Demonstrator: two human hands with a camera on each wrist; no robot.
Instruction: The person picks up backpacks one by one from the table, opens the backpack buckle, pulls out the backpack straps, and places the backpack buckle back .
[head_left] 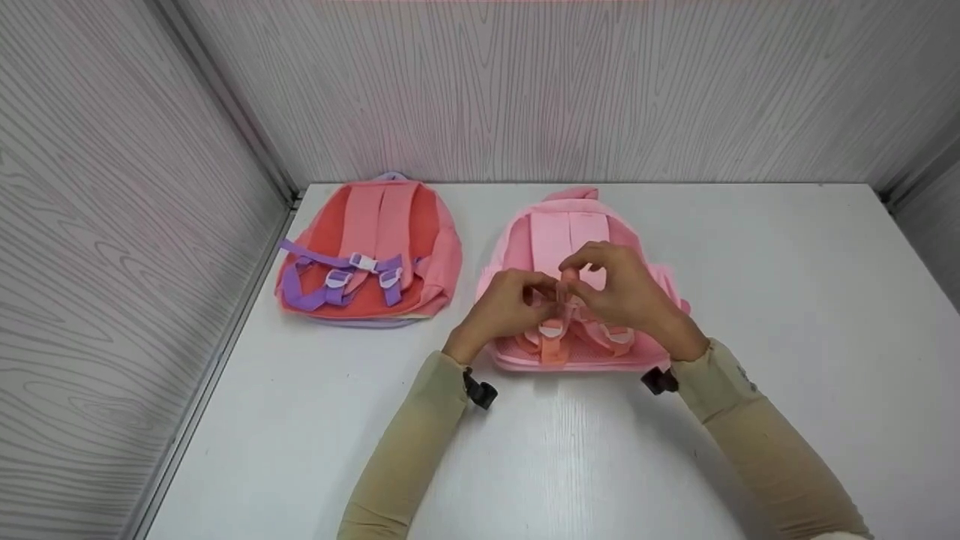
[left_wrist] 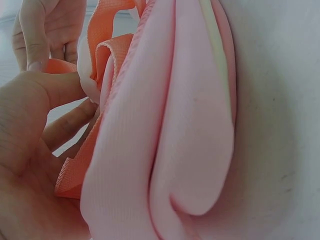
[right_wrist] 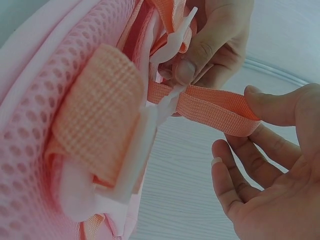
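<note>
Orange strap (right_wrist: 220, 111): raised over the lower half of the pink backpack (head_left: 551, 240), apparently threaded through a white clip (right_wrist: 169, 106).
Left hand (head_left: 514, 304): above the backpack, pinching the clip.
Right hand (head_left: 630, 289): above the backpack, pinching the strap's loop.
Strap risk: a hard pull could draw it out of the clip; uneven feeding could twist it.
Clip risk: a weak pinch could let it slip.
Red backpack (head_left: 444, 266): left of the pink backpack.

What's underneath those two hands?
Under the left hand and right hand lies the light pink backpack with its orange straps. In the head view, the patch directly beneath the hands is covered.
</note>
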